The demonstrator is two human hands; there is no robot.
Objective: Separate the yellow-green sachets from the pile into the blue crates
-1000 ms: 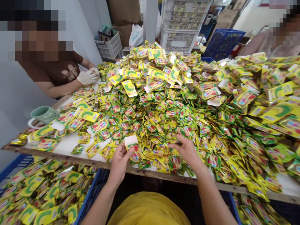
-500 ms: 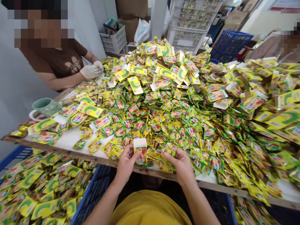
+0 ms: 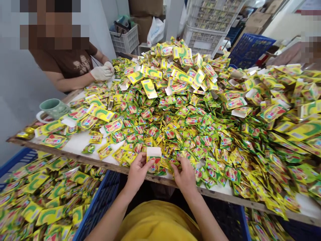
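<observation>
My left hand [image 3: 138,170] holds a small yellow carton box [image 3: 153,162] upright near the table's front edge. Its white end flap stands up, and red fruit is printed on the front. To the right of the box, my right hand [image 3: 185,172] is curled, thumb and fingertips close together around what looks like a small sachet, mostly hidden by the fingers. Green and yellow sachets [image 3: 173,134] lie in a deep heap just beyond both hands.
Printed cartons [image 3: 182,76] top the heap. A green mug [image 3: 54,108] stands on the left of the wooden-edged table [image 3: 82,167]. Below is a blue crate [image 3: 96,197] beside filled cartons. Across the left corner sits a co-worker with gloved hands [image 3: 102,72]. White crates [image 3: 204,38] stack behind.
My right hand has moved left toward the carton, and the green sachet in its fingers no longer shows clearly. My left hand still holds the carton. The view has shifted slightly.
</observation>
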